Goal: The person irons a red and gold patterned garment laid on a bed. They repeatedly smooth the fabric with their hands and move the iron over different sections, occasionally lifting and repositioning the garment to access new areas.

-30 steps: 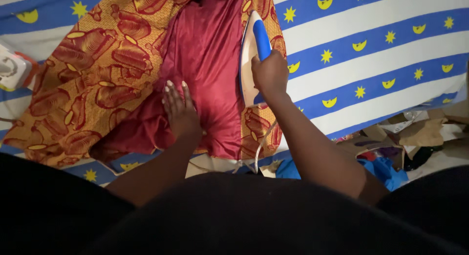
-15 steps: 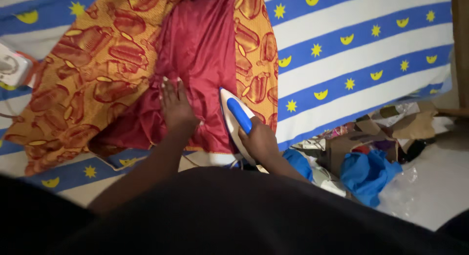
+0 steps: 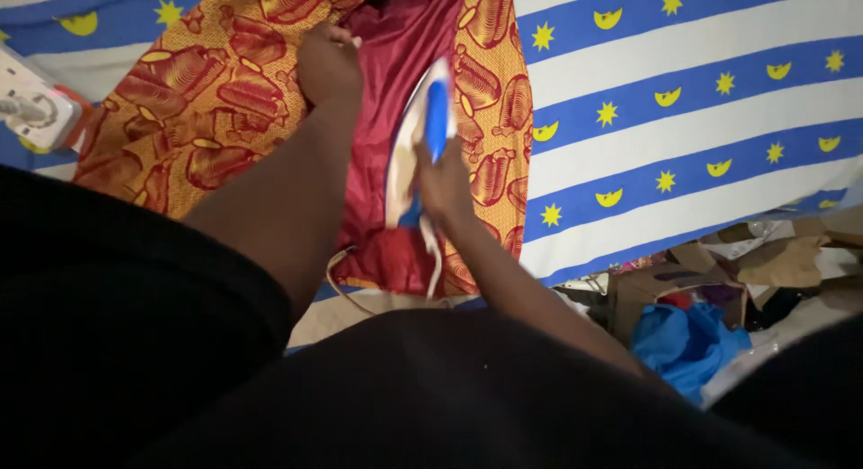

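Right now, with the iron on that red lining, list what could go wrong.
1. The left hand presses the fabric just beside the iron; a slip of the right hand could burn its fingers.
2. The red lining looks shiny and thin, so it might scorch if the iron lingers.
3. The cord trails off the near edge by the body and could snag, jerking the iron.

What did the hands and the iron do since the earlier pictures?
The right hand slid the white and blue iron back up the red lining, away from the person. The left hand moved up the cloth too, now near the patterned orange fabric. The right hand kept its grip on the iron's handle; the striped star sheet stayed spread.
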